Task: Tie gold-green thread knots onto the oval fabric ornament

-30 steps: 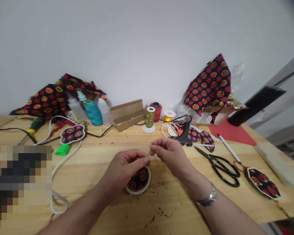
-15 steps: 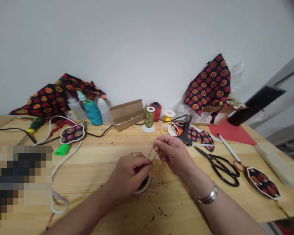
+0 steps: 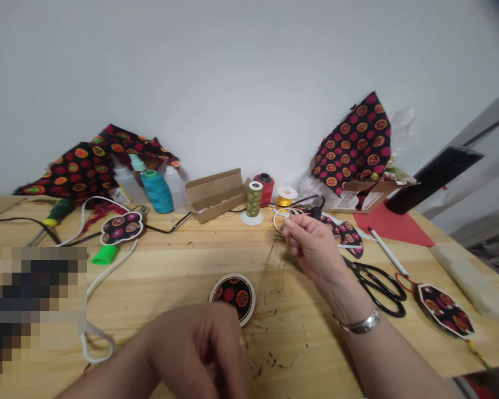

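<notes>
My right hand (image 3: 311,246) is raised over the wooden table (image 3: 170,271), its fingers pinched on thin olive-gold thread (image 3: 274,260) that hangs blurred below it. My left hand (image 3: 199,349) is low and near the camera, blurred, fingers curled; I cannot make out what is in it. Between the hands lies a round fabric-covered disc (image 3: 233,292), black with red and orange dots and a white rim, flat on the table and untouched. An olive thread spool (image 3: 254,200) stands behind it.
Black scissors (image 3: 376,282) and an octagonal patterned piece (image 3: 447,308) lie right. A cardboard box (image 3: 216,194), teal spool (image 3: 157,191), red spool (image 3: 266,188), bottles, patterned cloth (image 3: 87,163) and white cable (image 3: 103,271) crowd the back and left. A pen (image 3: 388,252) lies by red paper.
My hands have parted: the left dropped toward me off the disc, the right pulled the thread up and to the right. The disc now lies uncovered.
</notes>
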The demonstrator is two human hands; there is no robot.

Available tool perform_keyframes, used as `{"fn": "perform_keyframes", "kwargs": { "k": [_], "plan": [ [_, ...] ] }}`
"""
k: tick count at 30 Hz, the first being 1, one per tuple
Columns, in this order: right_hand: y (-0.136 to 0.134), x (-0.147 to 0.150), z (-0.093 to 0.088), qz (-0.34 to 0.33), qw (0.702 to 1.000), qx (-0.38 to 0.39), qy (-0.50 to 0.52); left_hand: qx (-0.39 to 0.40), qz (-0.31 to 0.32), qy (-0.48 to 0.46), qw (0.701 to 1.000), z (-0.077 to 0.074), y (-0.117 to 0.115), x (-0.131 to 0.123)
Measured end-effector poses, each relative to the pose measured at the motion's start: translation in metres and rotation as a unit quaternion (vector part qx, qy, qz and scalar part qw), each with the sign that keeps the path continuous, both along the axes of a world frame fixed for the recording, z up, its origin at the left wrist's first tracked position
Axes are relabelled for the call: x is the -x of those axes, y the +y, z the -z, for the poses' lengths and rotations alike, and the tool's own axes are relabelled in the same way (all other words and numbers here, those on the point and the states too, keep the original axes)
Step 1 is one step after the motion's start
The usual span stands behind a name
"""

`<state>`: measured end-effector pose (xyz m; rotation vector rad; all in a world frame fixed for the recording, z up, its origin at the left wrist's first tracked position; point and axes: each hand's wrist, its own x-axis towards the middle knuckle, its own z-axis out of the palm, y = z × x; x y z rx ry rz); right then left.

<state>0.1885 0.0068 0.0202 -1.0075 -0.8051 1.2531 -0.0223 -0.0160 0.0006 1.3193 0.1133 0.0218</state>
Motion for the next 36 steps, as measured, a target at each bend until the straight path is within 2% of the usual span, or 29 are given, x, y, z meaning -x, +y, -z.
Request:
{"fn": "perform_keyframes", "kwargs": {
  "k": [1,2,3,4,5,6,8,11,13,18,21,27,32,36],
  "plan": [
    [-0.001,0.002,0.0,-0.015,1.0,0.003,-0.009,0.023,-0.103,-0.02,0.994,-0.002,0.002,-0.001],
    [-0.003,0.004,0.001,-0.034,0.999,0.008,-0.019,0.04,-0.215,-0.039,0.975,-0.003,0.003,-0.003],
    [-0.005,0.007,0.002,-0.055,0.998,0.013,-0.031,0.045,-0.343,-0.057,0.936,-0.005,0.005,-0.006],
    [-0.008,0.01,0.002,-0.075,0.996,0.017,-0.045,0.04,-0.446,-0.074,0.891,-0.005,0.006,-0.01],
    [-0.01,0.013,0.003,-0.095,0.993,0.019,-0.061,0.029,-0.523,-0.089,0.847,-0.006,0.007,-0.015],
    [-0.013,0.016,0.004,-0.114,0.99,0.019,-0.079,0.024,-0.569,-0.096,0.816,-0.005,0.007,-0.018],
    [-0.017,0.022,0.004,-0.147,0.982,0.01,-0.116,0.023,-0.586,-0.093,0.805,-0.003,0.007,-0.024],
    [-0.021,0.028,0.004,-0.171,0.973,-0.004,-0.157,0.011,-0.549,-0.043,0.835,0.001,0.005,-0.026],
    [-0.022,0.03,0.004,-0.171,0.972,-0.003,-0.164,-0.005,-0.531,-0.007,0.847,0.003,0.003,-0.025],
    [-0.02,0.03,0.004,-0.154,0.976,0.017,-0.155,-0.052,-0.523,0.059,0.849,0.002,0.001,-0.027],
    [-0.019,0.03,0.005,-0.146,0.976,0.022,-0.162,-0.087,-0.525,0.088,0.842,-0.001,0.001,-0.028],
    [-0.018,0.032,0.006,-0.146,0.977,0.017,-0.157,-0.166,-0.551,0.107,0.811,-0.004,0.003,-0.026],
    [-0.018,0.033,0.007,-0.137,0.978,0.012,-0.156,-0.178,-0.58,0.121,0.786,-0.005,0.005,-0.025],
    [-0.018,0.033,0.008,-0.135,0.978,0.015,-0.155,-0.15,-0.58,0.124,0.791,-0.006,0.005,-0.026]
  ]
}}
